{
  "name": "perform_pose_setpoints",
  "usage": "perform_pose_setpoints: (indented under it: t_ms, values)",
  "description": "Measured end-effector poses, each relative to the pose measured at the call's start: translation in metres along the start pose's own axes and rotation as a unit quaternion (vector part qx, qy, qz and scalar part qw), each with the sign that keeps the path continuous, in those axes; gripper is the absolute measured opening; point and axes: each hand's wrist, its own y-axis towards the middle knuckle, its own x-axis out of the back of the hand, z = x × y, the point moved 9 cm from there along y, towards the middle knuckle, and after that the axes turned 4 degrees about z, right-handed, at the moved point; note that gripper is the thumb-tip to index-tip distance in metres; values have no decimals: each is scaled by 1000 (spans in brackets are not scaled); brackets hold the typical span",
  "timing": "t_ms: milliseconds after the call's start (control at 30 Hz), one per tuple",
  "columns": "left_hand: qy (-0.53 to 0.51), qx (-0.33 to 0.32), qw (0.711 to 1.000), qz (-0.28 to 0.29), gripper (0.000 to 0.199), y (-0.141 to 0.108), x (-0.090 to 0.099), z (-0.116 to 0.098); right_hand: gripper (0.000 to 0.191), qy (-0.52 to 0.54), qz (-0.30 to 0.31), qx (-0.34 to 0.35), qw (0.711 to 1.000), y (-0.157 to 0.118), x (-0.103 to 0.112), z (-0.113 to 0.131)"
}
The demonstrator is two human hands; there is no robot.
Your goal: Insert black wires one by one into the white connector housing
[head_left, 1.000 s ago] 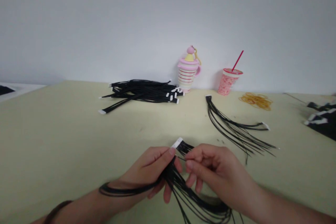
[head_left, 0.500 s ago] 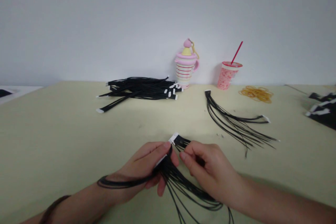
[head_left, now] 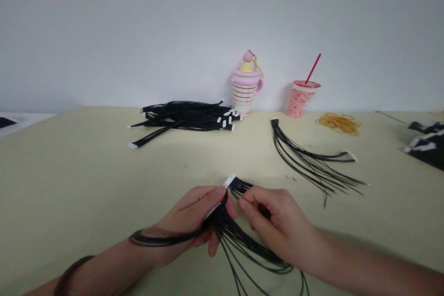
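Black wires of a wire harness [head_left: 243, 239] hang down between my hands and loop out to the left over my wrist. My left hand [head_left: 194, 215] is closed on this harness, its thumb by a white connector [head_left: 229, 180] at the upper end. A second white connector edge shows lower, against the left palm. My right hand [head_left: 274, 215] pinches the black wires just right of the upper connector; the exact wire between its fingertips is hidden.
Behind lie a pile of black harnesses [head_left: 183, 116], a pink-lidded cup [head_left: 243, 92] and a pink cup with a straw [head_left: 300, 99]. To the right are a spread harness [head_left: 301, 155], rubber bands [head_left: 338, 123] and more black harnesses [head_left: 428, 148].
Hardly anything differs. Both hands keep their hold at the connector, with only a very slight shift of the view.
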Motion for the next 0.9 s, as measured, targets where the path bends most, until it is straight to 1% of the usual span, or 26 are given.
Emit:
perform_pose_setpoints:
  t_ms: [200,400,600,767,900]
  values:
    - [1,0,1000,8,39,-1,0,2,18,-7,4,-4,1000,1,-1,0]
    - [4,5,1000,7,39,-1,-3,-2,17,-12,10,-17,1000,0,-1,-2]
    - [13,5,1000,3,40,-1,-1,0,17,-12,-11,-17,1000,1,2,-2]
    - [16,12,1000,5,41,-1,-1,2,16,2,-16,-18,1000,1,1,-3]
    - [11,11,1000,3,41,0,-1,1,16,-8,-47,-17,999,0,3,-4]
